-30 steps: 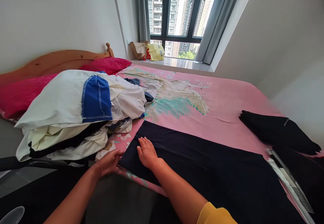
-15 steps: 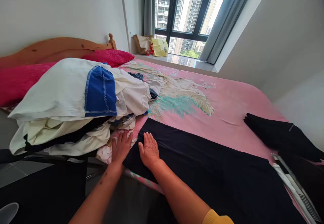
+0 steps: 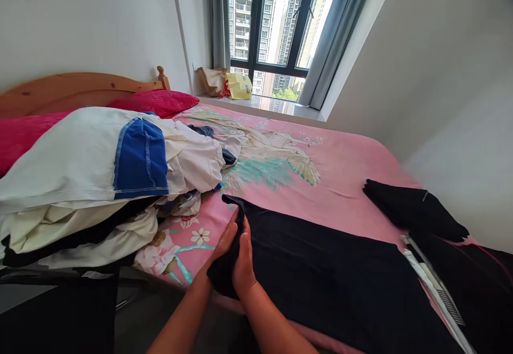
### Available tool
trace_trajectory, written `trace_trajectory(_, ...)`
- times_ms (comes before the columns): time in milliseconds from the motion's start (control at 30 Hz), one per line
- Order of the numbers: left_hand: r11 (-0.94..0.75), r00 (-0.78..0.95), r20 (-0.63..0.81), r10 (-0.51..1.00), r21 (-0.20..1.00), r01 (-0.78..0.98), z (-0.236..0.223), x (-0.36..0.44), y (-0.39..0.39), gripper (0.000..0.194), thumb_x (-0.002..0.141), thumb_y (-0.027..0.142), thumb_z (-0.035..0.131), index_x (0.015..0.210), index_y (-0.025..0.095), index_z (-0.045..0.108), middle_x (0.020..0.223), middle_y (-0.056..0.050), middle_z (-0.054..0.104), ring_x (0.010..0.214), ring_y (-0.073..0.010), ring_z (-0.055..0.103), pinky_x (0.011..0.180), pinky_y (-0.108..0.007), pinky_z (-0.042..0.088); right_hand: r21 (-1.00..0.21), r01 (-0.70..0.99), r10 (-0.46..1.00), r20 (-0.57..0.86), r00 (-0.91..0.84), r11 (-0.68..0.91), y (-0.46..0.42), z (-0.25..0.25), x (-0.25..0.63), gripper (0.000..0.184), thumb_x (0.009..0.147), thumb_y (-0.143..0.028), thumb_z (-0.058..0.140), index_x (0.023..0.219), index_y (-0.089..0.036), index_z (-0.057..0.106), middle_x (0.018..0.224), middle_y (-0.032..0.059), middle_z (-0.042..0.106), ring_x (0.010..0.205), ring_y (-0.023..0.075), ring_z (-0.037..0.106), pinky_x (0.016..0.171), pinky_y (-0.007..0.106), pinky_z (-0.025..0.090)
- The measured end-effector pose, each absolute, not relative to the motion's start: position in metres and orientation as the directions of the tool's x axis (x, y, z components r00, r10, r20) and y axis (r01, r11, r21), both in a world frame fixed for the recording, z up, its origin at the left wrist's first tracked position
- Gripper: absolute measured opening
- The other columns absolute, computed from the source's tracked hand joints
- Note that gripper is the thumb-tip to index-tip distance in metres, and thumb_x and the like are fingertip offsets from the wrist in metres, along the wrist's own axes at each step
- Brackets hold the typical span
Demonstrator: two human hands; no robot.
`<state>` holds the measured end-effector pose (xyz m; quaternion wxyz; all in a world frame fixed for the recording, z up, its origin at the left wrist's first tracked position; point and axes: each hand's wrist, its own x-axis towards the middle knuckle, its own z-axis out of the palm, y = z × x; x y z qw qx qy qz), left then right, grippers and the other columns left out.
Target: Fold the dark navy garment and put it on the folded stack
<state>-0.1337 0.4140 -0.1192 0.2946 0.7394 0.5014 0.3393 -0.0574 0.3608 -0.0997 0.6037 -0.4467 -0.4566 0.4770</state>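
Note:
A long black garment [image 3: 320, 268], perhaps trousers, lies stretched along the near edge of the bed. Its left end is raised and bent up between my two hands. My left hand [image 3: 225, 244] presses against the outer side of that end, fingers partly hidden by the cloth. From the inner side, my right hand [image 3: 243, 266] faces it with the fingers together and the thumb upward, so the fabric is pinched between both palms. Left of my hands is a large heap of clothes [image 3: 76, 156], mostly white, with a blue patch on top.
Pink floral bedding [image 3: 340, 162] covers the bed. On the right lie a folded black garment [image 3: 412, 210] and several white and striped folded pieces [image 3: 435, 284]. Red pillows [image 3: 160, 102] rest by the wooden headboard [image 3: 72, 89]. A yellow bag [image 3: 239, 86] stands on the windowsill.
Earlier my right hand lay flat on the garment and my left rested beside its end. Now both hands have closed on that end and lifted it off the bed. The view has shifted right.

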Motion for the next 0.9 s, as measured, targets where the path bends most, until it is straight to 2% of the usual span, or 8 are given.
trace_trajectory(100,-0.400,0.417,0.174,0.892,0.732,0.551,-0.109,-0.104,0.394,0.052,0.095,0.041,0.018,0.146,0.028,0.020,0.152,0.000,0.023,0.139,-0.0174,0.022,0.115,-0.040,0.023,-0.973,-0.214,0.980,0.040,0.193,0.082,0.340,-0.119,-0.023,0.066,0.091,-0.057,0.004,0.146,-0.025,0.020,0.140,0.0046,0.044,0.131,0.0169,0.038,0.105,0.042,0.037)
trace_trajectory(200,-0.521,0.549,0.125,0.826,0.541,0.660,-0.111,-0.083,0.378,0.055,0.092,0.049,0.033,0.142,0.028,0.030,0.151,-0.004,0.028,0.140,-0.0221,0.020,0.115,-0.051,0.012,-0.979,-0.191,0.970,0.022,0.242,0.070,0.329,-0.143,0.005,0.068,0.088,-0.062,0.010,0.144,-0.028,0.027,0.131,0.0055,0.053,0.129,0.0192,0.041,0.105,0.046,0.038)
trace_trajectory(300,-0.565,0.554,0.156,0.818,0.399,0.722,-0.117,-0.074,0.373,0.058,0.090,0.049,0.036,0.143,0.026,0.028,0.151,-0.007,0.027,0.140,-0.0234,0.019,0.114,-0.053,0.011,-0.972,-0.223,0.958,0.006,0.288,0.072,0.327,-0.154,0.021,0.063,0.087,-0.062,0.021,0.138,-0.029,0.038,0.126,0.0061,0.056,0.127,0.0211,0.043,0.105,0.049,0.037)
trace_trajectory(400,-0.558,0.521,0.201,0.830,0.341,0.757,-0.118,-0.074,0.369,0.057,0.091,0.047,0.035,0.143,0.024,0.028,0.150,-0.007,0.028,0.140,-0.0240,0.021,0.114,-0.055,0.011,-0.961,-0.274,0.963,-0.034,0.267,0.042,0.331,-0.149,0.031,0.057,0.087,-0.058,0.029,0.131,-0.026,0.048,0.123,0.0072,0.058,0.123,0.0220,0.048,0.103,0.048,0.039)
trace_trajectory(600,-0.521,0.477,0.213,0.853,0.283,0.805,-0.124,-0.080,0.356,0.061,0.089,0.048,0.039,0.144,0.024,0.027,0.150,-0.010,0.028,0.139,-0.0269,0.021,0.112,-0.058,0.005,-0.917,-0.385,0.977,-0.168,0.131,-0.106,0.355,-0.120,0.062,0.050,0.085,-0.050,0.040,0.127,-0.025,0.049,0.125,0.0081,0.057,0.119,0.0209,0.052,0.092,0.041,0.049)
trace_trajectory(700,-0.488,0.447,0.200,0.872,0.279,0.827,-0.127,-0.074,0.356,0.064,0.087,0.050,0.043,0.144,0.024,0.028,0.150,-0.011,0.026,0.139,-0.0293,0.020,0.111,-0.061,0.004,-0.869,-0.426,0.944,-0.319,0.089,-0.253,0.373,-0.108,0.074,0.061,0.077,-0.045,0.056,0.133,-0.026,0.041,0.123,0.0098,0.058,0.108,0.0223,0.058,0.078,0.039,0.054)
trace_trajectory(800,-0.455,0.413,0.197,0.889,0.296,0.840,-0.120,-0.074,0.357,0.059,0.087,0.044,0.044,0.142,0.027,0.032,0.151,-0.011,0.026,0.140,-0.0292,0.020,0.110,-0.062,0.004,-0.868,-0.328,0.887,-0.437,0.150,-0.372,0.391,-0.100,0.081,0.083,0.068,-0.038,0.068,0.140,-0.025,0.029,0.114,0.0116,0.060,0.093,0.0233,0.062,0.061,0.037,0.056)
trace_trajectory(900,-0.444,0.409,0.175,0.896,0.352,0.824,-0.105,-0.092,0.352,0.051,0.090,0.038,0.040,0.140,0.028,0.035,0.151,-0.009,0.026,0.140,-0.0273,0.018,0.110,-0.061,0.009,-0.905,-0.142,0.884,-0.423,0.200,-0.401,0.405,-0.096,0.087,0.090,0.065,-0.035,0.070,0.142,-0.024,0.026,0.104,0.0087,0.060,0.077,0.0194,0.060,0.047,0.033,0.055)
